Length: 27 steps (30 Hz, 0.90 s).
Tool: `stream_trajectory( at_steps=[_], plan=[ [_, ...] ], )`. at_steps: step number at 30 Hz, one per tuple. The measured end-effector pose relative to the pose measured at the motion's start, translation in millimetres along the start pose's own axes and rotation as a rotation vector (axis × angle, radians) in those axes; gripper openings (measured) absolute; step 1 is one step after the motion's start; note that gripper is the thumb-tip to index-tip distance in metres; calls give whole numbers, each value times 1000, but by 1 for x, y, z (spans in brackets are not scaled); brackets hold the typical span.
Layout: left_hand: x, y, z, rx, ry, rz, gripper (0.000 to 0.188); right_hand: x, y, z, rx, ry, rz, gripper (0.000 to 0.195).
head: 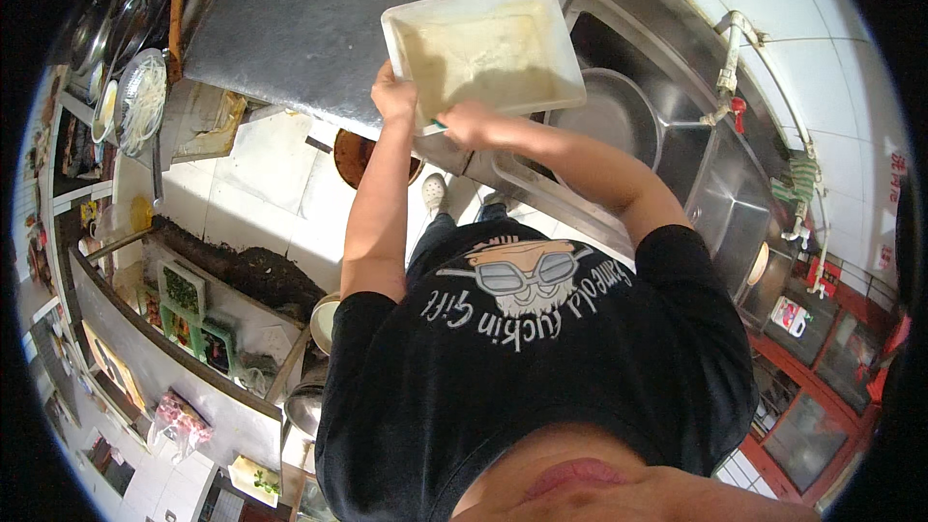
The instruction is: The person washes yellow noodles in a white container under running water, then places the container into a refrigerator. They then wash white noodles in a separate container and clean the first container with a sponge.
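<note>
A white rectangular plastic tub (500,51) is in front of me, its inside facing up toward me, with yellowish wet-looking stains on the bottom. My left hand (395,94) grips its left rim near the close corner. At the near rim, my right hand (467,123) is closed like a fist, and a small green thing (438,125) shows at its fingers; most of that thing is hidden. The tub spans the edge of a stainless steel worktop (312,29) and part of a steel sink. Whether it rests on anything cannot be told.
A large round metal basin (609,119) sits in the sink at right, below a wall tap (725,94) with a red handle. At left are a strainer of pale shreds (143,101) and an open-topped steel counter holding green baskets (185,293). A brown round vessel (355,159) stands below.
</note>
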<state>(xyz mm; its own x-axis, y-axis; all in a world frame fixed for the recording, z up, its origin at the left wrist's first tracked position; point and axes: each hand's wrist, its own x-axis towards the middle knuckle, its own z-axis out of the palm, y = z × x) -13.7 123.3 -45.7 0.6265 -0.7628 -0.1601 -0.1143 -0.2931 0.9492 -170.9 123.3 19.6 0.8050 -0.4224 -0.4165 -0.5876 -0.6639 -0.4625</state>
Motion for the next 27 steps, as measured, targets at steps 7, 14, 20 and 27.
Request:
stream_trajectory(
  at_steps=[7,14,20,27],
  plan=[
    [13,-9,-7,38,-19,26,40,-101,86,-11,-98,8,193,26],
    [31,3,-16,141,-190,74,46,-117,80,-11,-224,-114,157,21],
    [34,23,-21,172,-223,60,48,-117,54,-13,-62,-17,177,28],
    [36,31,-22,177,-258,27,53,-99,56,-7,44,-165,225,62]
  ],
)
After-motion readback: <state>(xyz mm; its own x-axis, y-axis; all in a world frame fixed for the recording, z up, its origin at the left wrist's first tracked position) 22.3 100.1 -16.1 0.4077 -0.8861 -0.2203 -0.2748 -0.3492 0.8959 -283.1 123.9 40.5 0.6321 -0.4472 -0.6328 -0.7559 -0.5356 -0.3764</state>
